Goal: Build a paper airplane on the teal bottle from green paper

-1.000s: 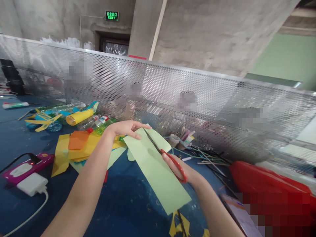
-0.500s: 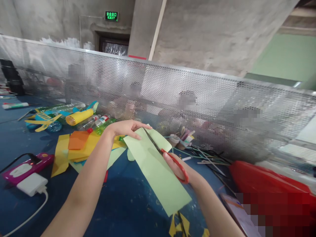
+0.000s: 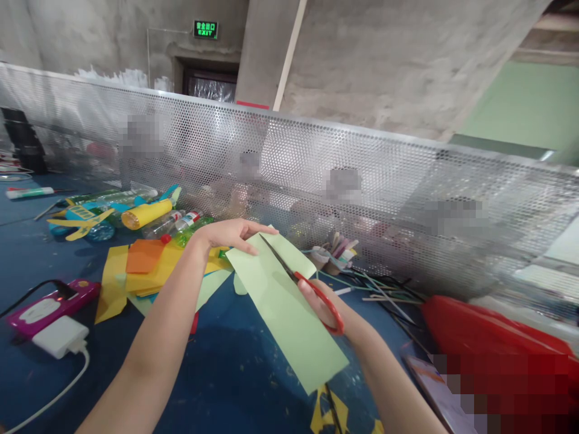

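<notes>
Since the frame 0.5 s earlier, the blade tips of your red-handled scissors [image 3: 298,278] have edged slightly farther along the cut. Your hands and the paper sit almost where they were.

Your left hand [image 3: 230,234] reaches forward and holds the far end of a long sheet of pale green paper [image 3: 289,325]. Its grip is closed on the sheet's upper left corner, with the fingers lying flat on top. The sheet is held up above the blue surface [image 3: 235,374] and slopes down toward you, with its near end hanging free.

Your right hand [image 3: 328,307] is at the sheet's right edge. Its grip is closed through the red loops of the scissors, and the dark blades run up and to the left across the paper. The blades lie close together over a cut that splits off a narrower piece on the right.

To the left, just beyond your left forearm, lies a loose pile of yellow and orange paper [image 3: 145,265]. Behind it are plastic bottles [image 3: 181,224] and a yellow tube [image 3: 145,214]. Near the left edge, a pink device [image 3: 49,304] lies just beside a white charger [image 3: 61,336] with a cable. Thin sticks [image 3: 380,292] lie scattered beyond your right hand. A red object [image 3: 474,337] fills the right side. A perforated metal screen [image 3: 362,181] runs along the back of the surface.
</notes>
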Demonstrator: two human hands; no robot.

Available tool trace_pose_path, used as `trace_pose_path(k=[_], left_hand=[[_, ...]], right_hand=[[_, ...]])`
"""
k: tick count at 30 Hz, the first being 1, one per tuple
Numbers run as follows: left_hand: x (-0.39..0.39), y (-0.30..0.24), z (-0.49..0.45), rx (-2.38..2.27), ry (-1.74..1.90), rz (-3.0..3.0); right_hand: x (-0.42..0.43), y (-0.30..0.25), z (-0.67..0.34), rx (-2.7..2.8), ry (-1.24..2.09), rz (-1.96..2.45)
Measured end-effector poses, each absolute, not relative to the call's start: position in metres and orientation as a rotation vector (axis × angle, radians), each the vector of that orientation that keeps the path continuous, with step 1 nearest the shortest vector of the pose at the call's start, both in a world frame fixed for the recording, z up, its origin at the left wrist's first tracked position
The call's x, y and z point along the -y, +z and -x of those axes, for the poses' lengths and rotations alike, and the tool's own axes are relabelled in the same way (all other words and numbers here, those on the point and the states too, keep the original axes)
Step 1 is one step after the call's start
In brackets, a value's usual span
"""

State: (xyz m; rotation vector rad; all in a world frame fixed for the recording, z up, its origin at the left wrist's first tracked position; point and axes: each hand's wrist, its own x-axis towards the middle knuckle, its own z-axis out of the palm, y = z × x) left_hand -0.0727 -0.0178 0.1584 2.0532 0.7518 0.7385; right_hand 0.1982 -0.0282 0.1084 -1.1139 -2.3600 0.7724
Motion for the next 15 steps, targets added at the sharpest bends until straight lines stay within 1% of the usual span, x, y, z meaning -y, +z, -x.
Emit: trace_pose_path(k=[5, 15], left_hand=[[0.0158, 0.1572, 0.0742, -0.741, 0.749, -2.064], [0.015, 0.1569, 0.0726, -0.659, 0.72, -1.993]], right_hand=[[0.0297, 0.1089, -0.1972, 2.372, 0.775, 1.139], [0.036, 0.1118, -0.2005, 2.392, 0.815, 1.022]])
